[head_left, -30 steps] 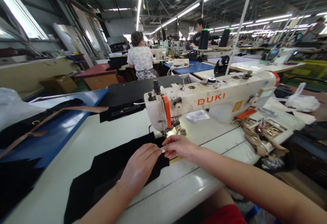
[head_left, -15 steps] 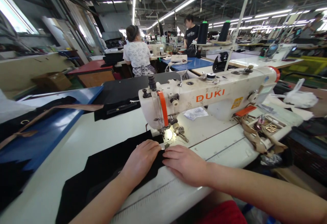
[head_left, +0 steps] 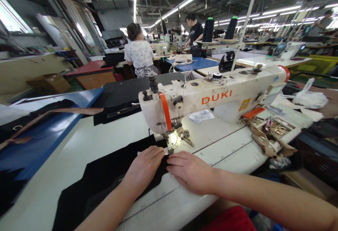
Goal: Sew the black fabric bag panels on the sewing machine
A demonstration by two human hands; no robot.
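A black fabric piece [head_left: 105,167] lies flat on the sewing machine's bed, its right end at the needle area. My left hand [head_left: 148,162] rests on it with fingers bent and pressed together, gripping the cloth by a small white strip [head_left: 166,151] that shows at the fingertips. On the fabric's right edge, my right hand [head_left: 188,171] has its fingers closed together, the thumb mostly hidden. Both hands are just in front of the presser foot of the white sewing machine [head_left: 213,97], where a small lamp lights the plate. The cloth under my fingers is hidden.
A parts tray [head_left: 286,127] with metal buckles and tan straps sits at the right. Folded white paper [head_left: 202,116] lies under the machine arm. Another black piece [head_left: 118,113] lies behind, and a blue table [head_left: 56,136] is at left. Co-workers are farther back.
The view has shifted slightly. Both hands stay on the fabric near the needle, and more of the white strip shows beside my left hand.
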